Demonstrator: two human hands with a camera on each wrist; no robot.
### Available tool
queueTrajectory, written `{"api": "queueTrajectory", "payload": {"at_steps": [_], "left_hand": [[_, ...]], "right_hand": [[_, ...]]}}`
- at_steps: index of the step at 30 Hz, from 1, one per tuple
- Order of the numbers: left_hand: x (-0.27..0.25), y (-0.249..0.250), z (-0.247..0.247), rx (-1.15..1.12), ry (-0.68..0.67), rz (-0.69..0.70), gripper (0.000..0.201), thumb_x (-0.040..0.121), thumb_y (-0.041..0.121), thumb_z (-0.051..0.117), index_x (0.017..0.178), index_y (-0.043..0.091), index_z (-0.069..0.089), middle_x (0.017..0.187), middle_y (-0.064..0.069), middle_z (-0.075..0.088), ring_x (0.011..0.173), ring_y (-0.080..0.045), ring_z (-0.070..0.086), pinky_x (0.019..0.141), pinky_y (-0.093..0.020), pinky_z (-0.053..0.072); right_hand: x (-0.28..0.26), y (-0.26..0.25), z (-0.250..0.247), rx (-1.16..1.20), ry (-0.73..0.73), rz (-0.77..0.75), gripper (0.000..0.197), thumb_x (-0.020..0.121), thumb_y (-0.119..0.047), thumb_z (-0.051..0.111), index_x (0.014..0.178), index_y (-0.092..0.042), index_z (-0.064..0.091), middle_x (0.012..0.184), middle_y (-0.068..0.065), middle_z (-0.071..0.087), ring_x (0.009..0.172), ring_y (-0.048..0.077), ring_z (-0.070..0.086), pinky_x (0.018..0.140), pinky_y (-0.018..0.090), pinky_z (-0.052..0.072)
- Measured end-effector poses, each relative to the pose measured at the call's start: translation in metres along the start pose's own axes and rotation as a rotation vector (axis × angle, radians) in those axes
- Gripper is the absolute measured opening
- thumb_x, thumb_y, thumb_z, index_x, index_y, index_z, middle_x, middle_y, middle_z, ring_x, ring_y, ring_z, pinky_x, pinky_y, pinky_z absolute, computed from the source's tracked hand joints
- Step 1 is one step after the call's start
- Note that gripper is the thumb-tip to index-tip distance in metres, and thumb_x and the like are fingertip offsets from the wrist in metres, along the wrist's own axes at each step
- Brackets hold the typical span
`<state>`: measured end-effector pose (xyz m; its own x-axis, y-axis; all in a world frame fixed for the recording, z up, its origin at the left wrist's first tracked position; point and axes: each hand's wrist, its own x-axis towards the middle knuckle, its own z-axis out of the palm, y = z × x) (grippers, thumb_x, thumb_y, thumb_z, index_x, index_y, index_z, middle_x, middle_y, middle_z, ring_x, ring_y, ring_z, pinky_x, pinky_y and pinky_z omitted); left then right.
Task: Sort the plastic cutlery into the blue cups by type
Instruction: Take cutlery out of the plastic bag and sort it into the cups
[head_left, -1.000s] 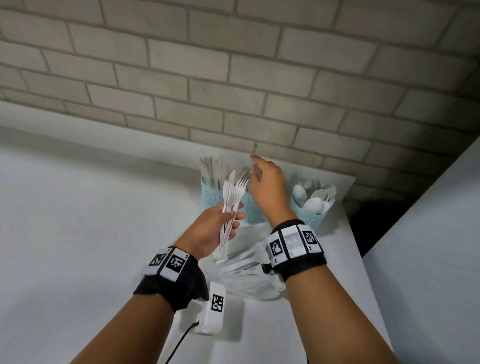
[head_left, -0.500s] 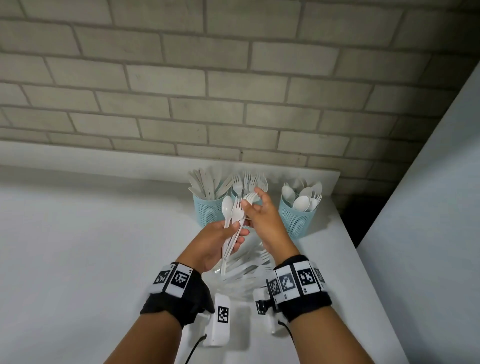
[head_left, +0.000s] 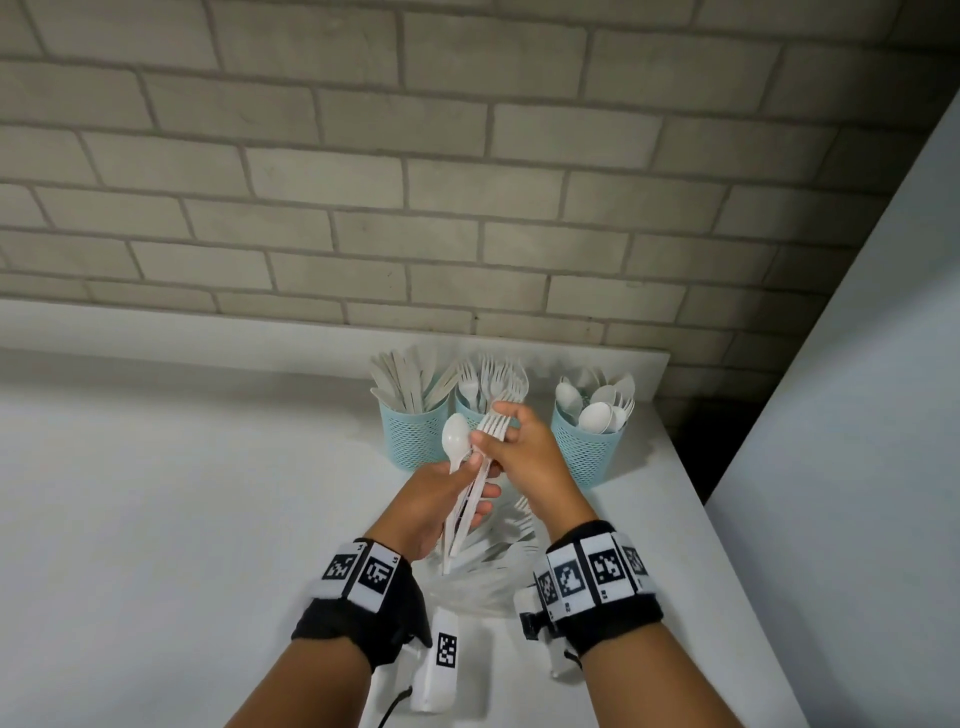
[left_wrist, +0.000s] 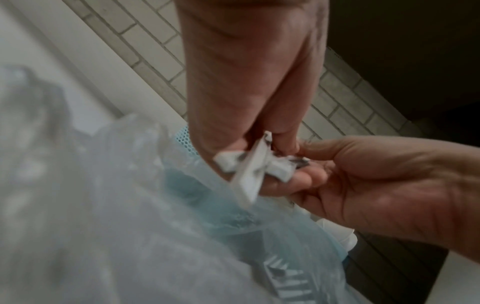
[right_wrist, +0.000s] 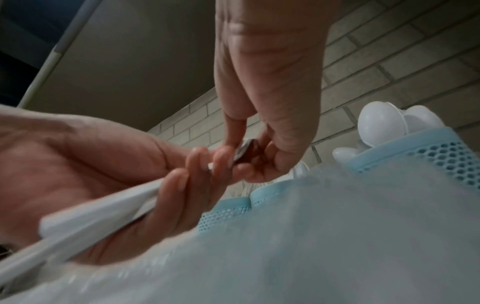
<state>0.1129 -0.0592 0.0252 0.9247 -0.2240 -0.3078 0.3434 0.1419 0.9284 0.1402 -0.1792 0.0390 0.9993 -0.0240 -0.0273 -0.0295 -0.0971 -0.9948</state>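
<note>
Three blue mesh cups stand at the table's back: the knife cup (head_left: 413, 436), the fork cup (head_left: 469, 414) behind my hands, and the spoon cup (head_left: 587, 452) (right_wrist: 428, 152). My left hand (head_left: 480, 478) grips a bundle of white cutlery by the handles (right_wrist: 103, 211), with a spoon (head_left: 456, 439) sticking up from it. My right hand (head_left: 493, 426) pinches the fork heads (head_left: 491, 423) at the top of that bundle. The handle ends (left_wrist: 254, 168) show crossed in the left wrist view. A clear bag of loose cutlery (head_left: 493, 566) lies under both hands.
A brick wall (head_left: 467, 208) rises just behind the cups. A pale panel (head_left: 857, 441) stands at the right, with a dark gap beside the table's right edge (head_left: 691, 499). A white marker-tagged device (head_left: 441, 660) lies near my left wrist.
My right hand has come back from the fork cup to the bundle in my left hand and now pinches the fork heads. The left hand keeps its hold.
</note>
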Motion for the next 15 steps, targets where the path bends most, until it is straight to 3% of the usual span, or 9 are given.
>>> {"api": "queueTrajectory", "payload": {"at_steps": [3, 6, 9, 11, 15], "left_hand": [[0.002, 0.001, 0.0, -0.037, -0.036, -0.018, 0.038, 0.098, 0.033, 0.043, 0.107, 0.0, 0.061, 0.082, -0.011, 0.067, 0.058, -0.013, 0.065, 0.055, -0.02, 0.054], [0.004, 0.002, -0.003, -0.064, -0.008, -0.03, 0.036, 0.1, 0.032, 0.037, 0.099, 0.004, 0.059, 0.086, -0.012, 0.068, 0.062, -0.013, 0.069, 0.056, -0.02, 0.055], [0.006, 0.003, -0.006, -0.043, 0.048, -0.043, 0.038, 0.1, 0.034, 0.036, 0.098, 0.007, 0.062, 0.081, -0.006, 0.068, 0.057, -0.009, 0.062, 0.05, -0.015, 0.047], [0.007, 0.004, -0.007, -0.006, 0.07, -0.038, 0.037, 0.1, 0.037, 0.037, 0.099, 0.01, 0.062, 0.074, -0.001, 0.061, 0.05, -0.005, 0.045, 0.042, -0.012, 0.034], [0.01, 0.008, -0.004, 0.012, 0.064, -0.011, 0.034, 0.099, 0.04, 0.036, 0.115, 0.013, 0.051, 0.072, 0.001, 0.05, 0.052, -0.006, 0.03, 0.041, -0.013, 0.023]], "right_hand": [[0.015, -0.012, -0.011, 0.107, 0.086, 0.024, 0.038, 0.087, -0.002, 0.061, 0.122, -0.009, 0.048, 0.109, 0.013, 0.065, 0.087, 0.022, 0.066, 0.072, 0.031, 0.057], [0.032, -0.037, -0.024, 0.19, 0.242, -0.091, 0.034, 0.087, -0.001, 0.059, 0.118, -0.01, 0.049, 0.101, 0.009, 0.066, 0.082, 0.02, 0.067, 0.081, 0.039, 0.057], [0.045, -0.061, -0.028, 0.318, 0.415, -0.334, 0.032, 0.089, 0.0, 0.057, 0.108, -0.024, 0.047, 0.101, 0.01, 0.066, 0.077, 0.015, 0.067, 0.074, 0.028, 0.056], [0.054, -0.063, -0.022, 0.262, 0.492, -0.443, 0.033, 0.089, -0.004, 0.058, 0.107, -0.029, 0.045, 0.105, 0.013, 0.068, 0.085, 0.018, 0.068, 0.074, 0.02, 0.053], [0.07, -0.04, -0.004, 0.05, 0.497, -0.467, 0.033, 0.091, -0.006, 0.054, 0.121, -0.016, 0.045, 0.1, 0.01, 0.066, 0.085, 0.017, 0.065, 0.066, 0.008, 0.047]]}}
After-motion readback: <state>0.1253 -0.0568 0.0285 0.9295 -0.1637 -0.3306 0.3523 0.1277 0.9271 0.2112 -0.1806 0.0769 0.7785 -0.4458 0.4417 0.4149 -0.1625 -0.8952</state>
